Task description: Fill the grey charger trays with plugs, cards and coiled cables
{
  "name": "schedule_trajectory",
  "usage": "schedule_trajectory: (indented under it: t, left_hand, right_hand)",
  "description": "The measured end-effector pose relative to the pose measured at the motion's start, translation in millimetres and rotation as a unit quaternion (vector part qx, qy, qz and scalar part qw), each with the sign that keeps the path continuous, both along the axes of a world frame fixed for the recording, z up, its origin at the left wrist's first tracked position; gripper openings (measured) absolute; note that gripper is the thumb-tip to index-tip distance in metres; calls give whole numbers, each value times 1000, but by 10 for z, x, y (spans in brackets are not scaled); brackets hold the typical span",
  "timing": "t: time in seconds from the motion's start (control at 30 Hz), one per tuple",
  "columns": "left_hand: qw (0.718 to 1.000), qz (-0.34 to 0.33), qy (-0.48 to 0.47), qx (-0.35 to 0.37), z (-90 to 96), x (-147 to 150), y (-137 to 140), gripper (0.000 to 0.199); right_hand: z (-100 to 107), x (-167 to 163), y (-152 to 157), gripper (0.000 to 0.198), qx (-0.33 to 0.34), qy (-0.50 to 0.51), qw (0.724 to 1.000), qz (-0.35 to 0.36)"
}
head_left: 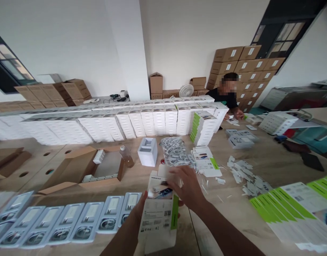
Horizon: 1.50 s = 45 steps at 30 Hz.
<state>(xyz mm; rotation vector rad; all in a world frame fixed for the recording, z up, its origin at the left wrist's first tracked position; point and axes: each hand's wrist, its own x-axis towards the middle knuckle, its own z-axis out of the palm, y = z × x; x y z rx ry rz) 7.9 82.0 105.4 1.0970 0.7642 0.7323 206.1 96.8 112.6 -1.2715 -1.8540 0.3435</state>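
A flat-looking white and green printed carton is tilted up in front of me, with a product picture and small print on its face. My left hand grips it from the left, thumb along the edge; fingertips show past its right edge. Bent over the carton's upper end, my right hand has its fingers on the pale top flap. The fingertips are slightly blurred. Beyond the carton lie a pile of coiled white cables and a stack of white trays.
Filled blue-grey trays line the front left, near an open cardboard box and a bottle. Flattened cartons lie right, by scattered white pieces. Stacked white boxes stand behind; a co-worker sits back right.
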Motion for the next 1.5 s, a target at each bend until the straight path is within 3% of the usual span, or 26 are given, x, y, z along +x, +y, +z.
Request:
schedule_trajectory:
  t: [0.1, 0.2, 0.3, 0.37, 0.43, 0.47, 0.5, 0.57, 0.63, 0.73, 0.87, 1.0, 1.1, 1.2, 1.3, 1.43, 1.5]
  left_hand:
    - [988, -88, -79, -96, -153, -27, 20, 85]
    - [967, -129, -141, -166, -290, -93, 54, 77]
    - [970, -34, -141, -193, -313, -157, 69, 53]
    - [977, 30, -112, -178, -257, -154, 76, 44]
    - [990, 75, -30, -119, -179, -110, 94, 42]
    - [993, 96, 38, -64, -145, -78, 109, 41]
    - [986, 120, 119, 3, -119, -45, 126, 39]
    - [942, 155, 262, 138, -98, 15, 164, 39]
    - [906, 168, 324, 212, -108, 59, 192, 39]
    - [912, 209, 288, 204, -137, 106, 191, 36]
    - [933, 278, 173, 148, -139, 153, 124, 83]
    - [947, 221, 158, 174, -81, 139, 89, 69]
    - [956, 179, 137, 186, 12, 96, 98, 54]
    - [966, 144, 117, 180, 129, 39, 100, 38]
    - [979, 77, 101, 163, 231, -37, 80, 32]
    - [987, -7, 79, 138, 326, -127, 57, 33]
    - [990, -28, 60, 127, 366, -146, 59, 33]
  right_hand:
    - [55, -34, -22, 21, -68, -10, 995, 75]
    - [-6, -6, -5, 25, -104, 72, 989, 76]
    - [-185, 51, -22, 43, -175, 225, 956, 64]
    - [-316, 73, -63, 56, -282, 307, 902, 113]
    - [-417, 71, -113, 48, -357, 338, 856, 162]
    - [-455, 63, -134, 46, -364, 341, 851, 164]
    - [-485, 52, -149, 45, -355, 342, 857, 149]
    - [-533, 30, -164, 43, -320, 346, 876, 101]
    - [-572, 15, -166, 44, -308, 342, 885, 74]
    - [-584, 13, -174, 45, -301, 335, 890, 67]
    - [-452, 27, -201, 44, -212, 358, 907, 67]
    - [-294, 28, -221, 64, -198, 412, 881, 119]
    - [-262, 24, -244, 62, -221, 424, 867, 141]
    - [-265, 49, -263, 33, -204, 378, 899, 83]
    - [-229, 112, -239, 40, -170, 324, 930, 21]
    - [-110, 190, -141, 38, -183, 348, 919, 16]
    - [-54, 203, -97, 33, -170, 319, 932, 28]
